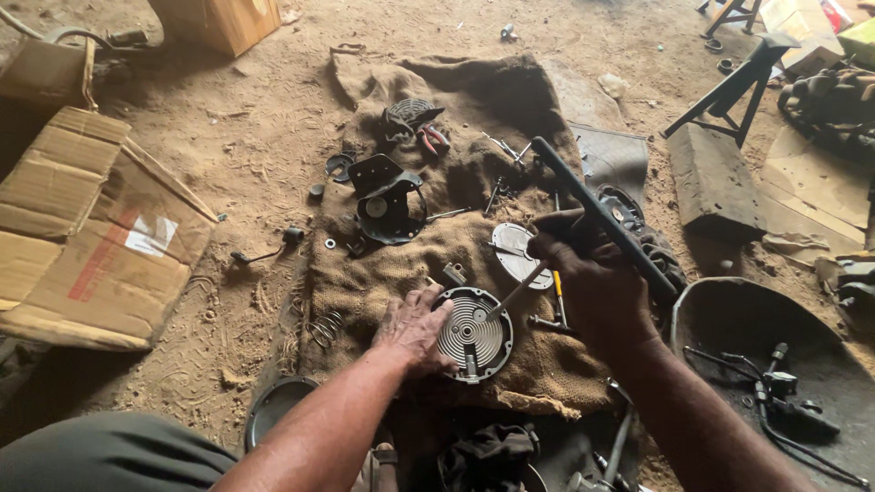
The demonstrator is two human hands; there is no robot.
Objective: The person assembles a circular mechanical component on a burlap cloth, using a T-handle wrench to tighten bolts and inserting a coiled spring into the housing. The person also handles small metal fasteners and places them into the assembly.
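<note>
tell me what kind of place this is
Probably an informal repair workshop, worked at ground level: a dirt floor, a burlap sack strewn with metal machine parts, and pliers lying among loose bolts.

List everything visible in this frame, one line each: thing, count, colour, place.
Ribbed round plate: one, silver, on the sacking under the left hand.
Thin rod: one, pale metal, tip resting on the ribbed plate.
Long bar: one, black, in the right hand.
Smooth disc: one, silver, beyond the plate.
Housing: one, black, mid sacking.
Pliers: one, red-handled, far end of sacking.
Spring: one, grey, left edge of sacking.
Sacking: one, brown, on the dirt floor.
Cardboard: flattened, tan, left.
Tub: one, dark, right.
Left hand: flat on the plate's rim.
Right hand: fingers closed round bar and rod.
</note>
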